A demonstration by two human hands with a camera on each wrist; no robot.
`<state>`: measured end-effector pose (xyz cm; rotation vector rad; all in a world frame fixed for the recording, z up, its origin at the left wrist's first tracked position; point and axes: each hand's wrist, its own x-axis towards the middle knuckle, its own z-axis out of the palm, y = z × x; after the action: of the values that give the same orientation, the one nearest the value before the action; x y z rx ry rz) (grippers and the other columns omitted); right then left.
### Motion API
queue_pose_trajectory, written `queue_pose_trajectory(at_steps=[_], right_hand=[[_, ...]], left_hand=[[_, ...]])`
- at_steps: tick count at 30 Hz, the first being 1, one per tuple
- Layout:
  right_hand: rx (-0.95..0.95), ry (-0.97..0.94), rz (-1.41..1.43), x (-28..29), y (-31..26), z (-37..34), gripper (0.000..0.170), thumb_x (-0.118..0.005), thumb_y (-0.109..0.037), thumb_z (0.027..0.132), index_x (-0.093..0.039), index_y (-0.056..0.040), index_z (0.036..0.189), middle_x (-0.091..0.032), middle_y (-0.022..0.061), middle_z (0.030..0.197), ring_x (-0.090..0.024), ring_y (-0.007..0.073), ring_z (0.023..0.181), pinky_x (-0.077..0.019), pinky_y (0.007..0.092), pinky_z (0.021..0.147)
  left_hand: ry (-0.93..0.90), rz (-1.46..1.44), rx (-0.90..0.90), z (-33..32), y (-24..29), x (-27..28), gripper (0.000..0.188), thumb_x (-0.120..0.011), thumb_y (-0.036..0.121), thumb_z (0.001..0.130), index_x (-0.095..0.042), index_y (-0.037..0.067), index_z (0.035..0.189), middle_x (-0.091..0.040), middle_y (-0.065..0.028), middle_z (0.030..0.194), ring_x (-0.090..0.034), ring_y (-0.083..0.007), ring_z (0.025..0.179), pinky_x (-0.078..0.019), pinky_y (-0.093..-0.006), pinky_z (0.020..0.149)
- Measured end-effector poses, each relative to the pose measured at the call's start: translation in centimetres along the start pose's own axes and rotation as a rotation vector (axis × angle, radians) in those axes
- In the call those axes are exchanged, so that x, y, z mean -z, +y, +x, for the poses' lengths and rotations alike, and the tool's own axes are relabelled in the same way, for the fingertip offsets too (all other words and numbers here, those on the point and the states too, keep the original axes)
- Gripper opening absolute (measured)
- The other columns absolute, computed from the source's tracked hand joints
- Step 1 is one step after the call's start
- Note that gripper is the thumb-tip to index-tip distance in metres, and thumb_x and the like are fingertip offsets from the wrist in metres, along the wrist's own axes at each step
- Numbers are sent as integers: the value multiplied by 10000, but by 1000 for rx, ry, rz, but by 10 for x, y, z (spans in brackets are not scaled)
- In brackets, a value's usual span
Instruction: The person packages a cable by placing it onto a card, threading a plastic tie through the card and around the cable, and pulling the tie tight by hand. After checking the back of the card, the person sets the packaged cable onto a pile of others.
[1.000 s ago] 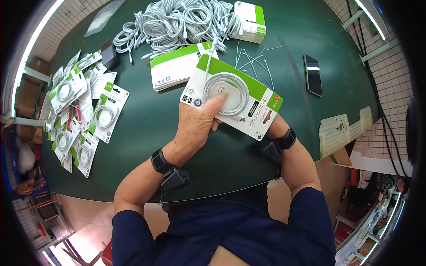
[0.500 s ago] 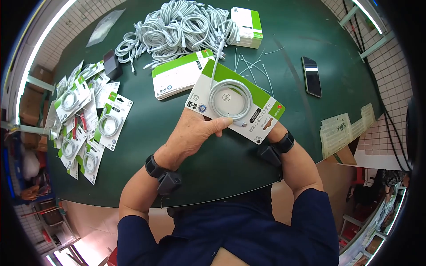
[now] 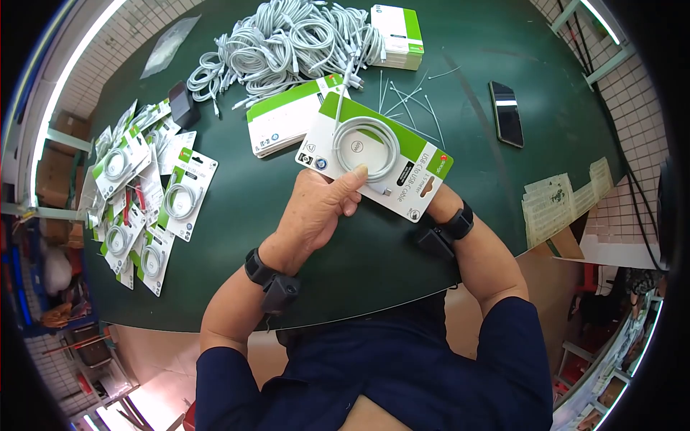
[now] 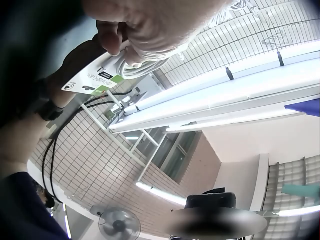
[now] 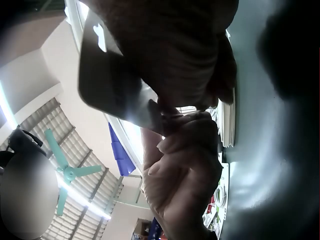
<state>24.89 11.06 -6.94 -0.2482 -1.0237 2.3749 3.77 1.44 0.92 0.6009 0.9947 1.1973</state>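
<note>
Left hand (image 3: pixel 309 212) pinching carded cable (image 3: pixel 415 161), thumb pressing coil's near rim; right hand (image 3: pixel 442 204) reaching underneath, finger state impossible to tell. Label reading "USB-C to USB-C Cable", "1.5 meter". Card's long axis slanting from far left to near right, hanging hole at near-right end. Card lying across both hands, short of white cable pile (image 3: pixel 284 47) and card stack (image 3: pixel 277 126).

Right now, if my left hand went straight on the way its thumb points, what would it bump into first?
The coiled cable on the card: your left hand touches it already. Beyond, perhaps the thin loose ties, though they may lie lower.
</note>
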Motion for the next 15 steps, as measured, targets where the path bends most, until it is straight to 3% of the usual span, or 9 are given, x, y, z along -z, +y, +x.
queue_pose_trajectory(at_steps=[4,7,12,15], right_hand=[[-11,-55,137,-2,4,0,354,-599,-177,1102,-603,-10,1414,-732,141,1259,-763,203,1059,-663,275,827],[11,-49,-135,-5,0,-8,374,-638,-110,1070,-594,-28,1433,-717,105,1258,-743,186,1070,-648,288,884],[-17,95,-91,-29,-17,-1,274,-678,-135,1056,-668,-28,1309,-736,78,1184,-738,178,1007,-625,265,820],[326,-26,-1407,-37,-53,33,170,-739,-165,1031,-693,-16,1098,-748,66,1093,-708,125,917,-582,233,757]], left_hand=[[36,-121,60,-7,4,1,288,-770,161,1008,-649,1,1216,-688,-57,942,-620,-105,692,-506,-241,542],[33,-161,74,-11,6,2,299,-755,185,1025,-651,-9,1228,-696,-62,951,-626,-106,690,-524,-248,552],[22,-23,23,-14,2,3,309,-784,186,996,-663,4,1214,-706,-51,972,-645,-100,739,-515,-243,564],[13,82,-37,-17,-2,0,303,-793,168,979,-669,10,1207,-710,-44,982,-646,-95,748,-501,-233,565]])
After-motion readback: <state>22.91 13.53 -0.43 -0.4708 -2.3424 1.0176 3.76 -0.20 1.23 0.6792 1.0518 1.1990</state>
